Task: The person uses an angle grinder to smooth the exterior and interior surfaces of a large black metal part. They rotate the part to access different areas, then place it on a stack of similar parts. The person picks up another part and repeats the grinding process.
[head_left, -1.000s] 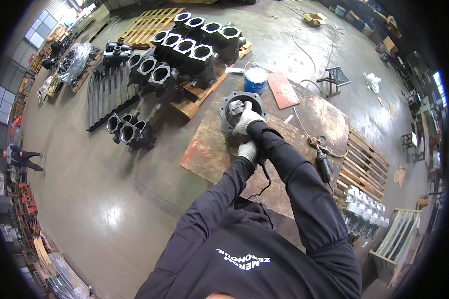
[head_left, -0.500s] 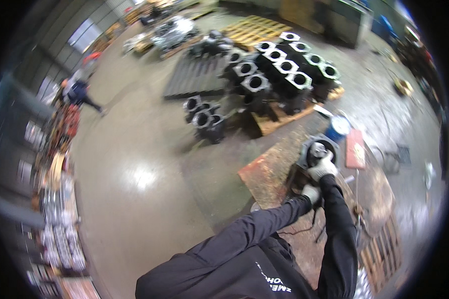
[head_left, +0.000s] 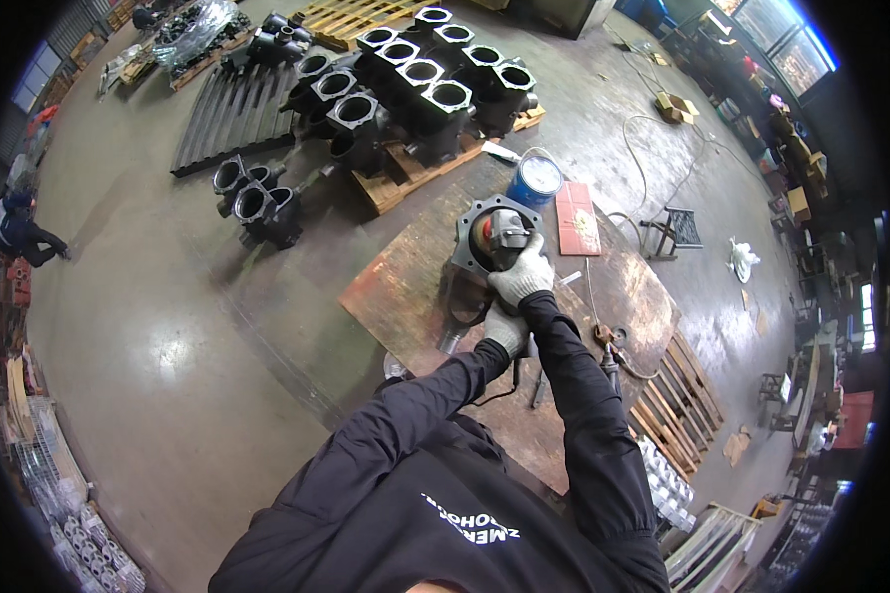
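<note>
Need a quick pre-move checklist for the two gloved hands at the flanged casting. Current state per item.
1. Right hand secure on the power tool: ok, gloved fingers wrap the head.
2. Left hand secure: cannot tell; it sits gloved behind the right hand, fingers largely hidden.
3. Flanged casting fixed to the worktable: cannot tell; no clamp shows, but its underside is hidden.
4. Space beside the flange clear: not ok; a blue can stands close by.
5. Black cord away from the opening: ok, its visible run trails toward the person's body.
</note>
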Available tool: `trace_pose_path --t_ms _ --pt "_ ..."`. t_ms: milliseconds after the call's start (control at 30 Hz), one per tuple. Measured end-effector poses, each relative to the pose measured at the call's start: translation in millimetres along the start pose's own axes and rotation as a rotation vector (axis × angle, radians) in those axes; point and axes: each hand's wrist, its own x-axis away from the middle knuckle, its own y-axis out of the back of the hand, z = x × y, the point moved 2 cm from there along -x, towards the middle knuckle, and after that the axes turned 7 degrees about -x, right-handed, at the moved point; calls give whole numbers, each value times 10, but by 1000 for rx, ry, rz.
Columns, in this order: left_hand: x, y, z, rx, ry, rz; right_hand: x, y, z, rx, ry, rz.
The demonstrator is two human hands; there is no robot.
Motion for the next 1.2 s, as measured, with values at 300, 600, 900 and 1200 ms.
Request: trace_pose_path --t_ms 300,600,900,1200 --pt "-82 15 -109 -647 52 52 -201 -78 87 169 -22 141" --pt "-174 57 145 -52 50 -9 -112 -67 9 70 0 55" --pt "114 -311 -117 441 187 -79 6 47 36 45 32 -30" --pt "41 -219 -9 -38 66 -134 -56 -14 10 72 4 -9"
